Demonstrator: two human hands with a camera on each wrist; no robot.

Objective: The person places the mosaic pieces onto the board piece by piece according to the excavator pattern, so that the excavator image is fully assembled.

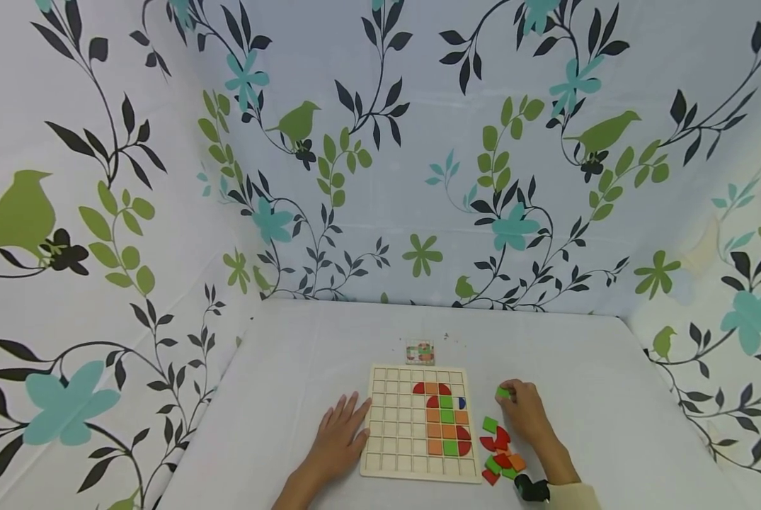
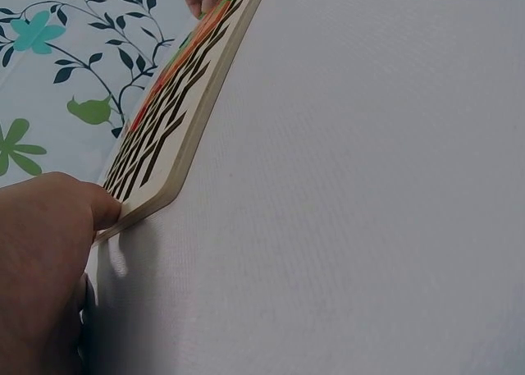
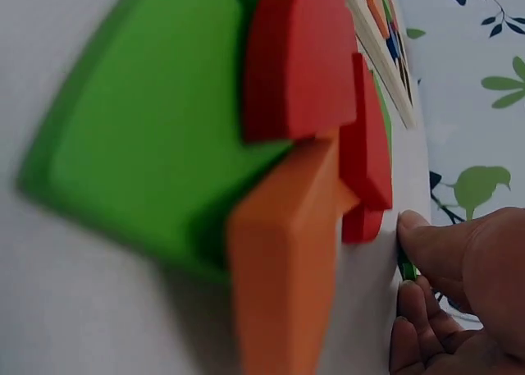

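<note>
Head view, left hand (image 1: pixel 337 443) touching board edge (image 1: pixel 364 462)

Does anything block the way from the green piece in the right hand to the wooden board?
Nothing visible does. The right hand pinches the green piece just right of the wooden board, with no other piece directly between them. The loose pieces lie nearer the person, off the straight path.

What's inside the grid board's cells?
Grid board: red pieces, orange pieces, green pieces and one blue piece, mostly toward its right side. Cell floors beneath those pieces are covered, so can't be seen.
</note>
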